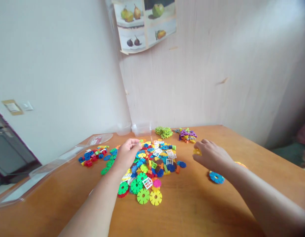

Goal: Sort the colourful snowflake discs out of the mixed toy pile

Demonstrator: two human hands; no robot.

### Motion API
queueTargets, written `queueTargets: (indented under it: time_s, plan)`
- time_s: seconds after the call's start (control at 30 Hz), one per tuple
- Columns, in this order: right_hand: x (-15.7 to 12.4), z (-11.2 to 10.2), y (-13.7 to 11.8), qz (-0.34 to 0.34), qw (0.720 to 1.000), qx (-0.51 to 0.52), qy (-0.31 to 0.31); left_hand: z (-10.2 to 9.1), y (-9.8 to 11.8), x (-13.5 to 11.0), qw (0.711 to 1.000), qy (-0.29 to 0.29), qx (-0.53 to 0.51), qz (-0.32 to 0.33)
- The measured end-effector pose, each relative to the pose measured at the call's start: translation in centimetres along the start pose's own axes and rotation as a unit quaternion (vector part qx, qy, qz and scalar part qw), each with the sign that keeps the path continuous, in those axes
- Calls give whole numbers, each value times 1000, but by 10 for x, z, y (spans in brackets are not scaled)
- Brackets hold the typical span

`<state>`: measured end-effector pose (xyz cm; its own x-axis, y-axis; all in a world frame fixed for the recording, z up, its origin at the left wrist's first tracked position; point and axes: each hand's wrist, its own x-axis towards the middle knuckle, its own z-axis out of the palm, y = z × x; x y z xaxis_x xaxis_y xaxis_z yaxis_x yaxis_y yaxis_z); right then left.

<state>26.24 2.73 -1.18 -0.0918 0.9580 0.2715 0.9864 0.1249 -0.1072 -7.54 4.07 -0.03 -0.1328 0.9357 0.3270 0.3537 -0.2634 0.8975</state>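
Observation:
A heap of colourful plastic interlocking discs and small white grid pieces (152,164) lies on the wooden table (192,204). My left hand (127,153) hovers over the heap's left part with fingers curled together in a pinch; what they hold, if anything, is hidden. My right hand (211,154) is to the right of the heap, fingers closed on a small yellow piece (197,151). A blue disc (216,177) lies just below my right wrist. An orange piece (241,164) peeks out behind my right forearm.
A green cluster (164,132) and a purple-orange cluster (187,135) sit at the table's back. Two clear tubs (142,128) stand by the wall corner. A clear plastic lid (53,164) lies along the left edge. A smaller pile of red and blue pieces (93,155) lies left.

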Motion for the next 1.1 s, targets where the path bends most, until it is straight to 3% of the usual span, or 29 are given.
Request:
queueTargets:
  time_s: [0.1, 0.27, 0.47, 0.6, 0.8, 1.1]
  plan:
    - [5, 2, 23, 27, 999, -11, -39, -10, -9, 9, 999, 26, 41, -12]
    - [11, 8, 49, 54, 994, -26, -95, -18, -18, 13, 990, 15, 137, -15]
    - [18, 20, 69, 49, 990, -24, -128, -16, -32, 14, 977, -52, 206, 9]
    - [21, 27, 78, 43, 991, -24, -128, -10, -36, 11, 953, -102, 280, 56]
    - [25, 29, 86, 47, 989, -20, -137, -6, -28, 5, 918, -109, 373, 74]
    - [26, 37, 81, 44, 996, -3, -82, -5, -23, 4, 916, -112, 378, 73]
